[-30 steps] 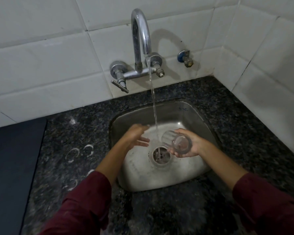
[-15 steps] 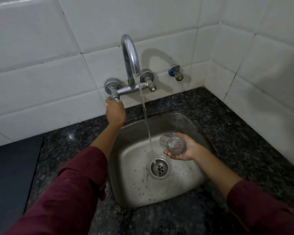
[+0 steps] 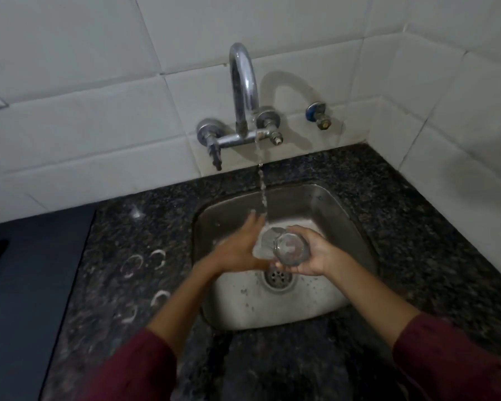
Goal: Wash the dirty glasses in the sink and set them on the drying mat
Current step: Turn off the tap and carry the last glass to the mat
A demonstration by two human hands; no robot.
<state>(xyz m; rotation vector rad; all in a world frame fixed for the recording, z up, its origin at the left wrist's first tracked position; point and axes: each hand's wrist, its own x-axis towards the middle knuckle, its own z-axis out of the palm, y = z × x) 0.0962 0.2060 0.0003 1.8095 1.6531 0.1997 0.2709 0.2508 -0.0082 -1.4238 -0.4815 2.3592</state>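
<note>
1. Over the sink (image 3: pixel 339 224), my right hand (image 3: pixel 313 256) grips the glass (image 3: pixel 289 248) around its body, tipped on its side beside the falling water (image 3: pixel 262 192).
2. My left hand (image 3: pixel 240 250) is spread flat, fingers straight, holding nothing, just beside the glass.
3. I judge the wet glass light, rigid, slippery and breakable; a full wrap around the middle seems safest, not the rim.
4. No drying mat that I can make out.
</note>
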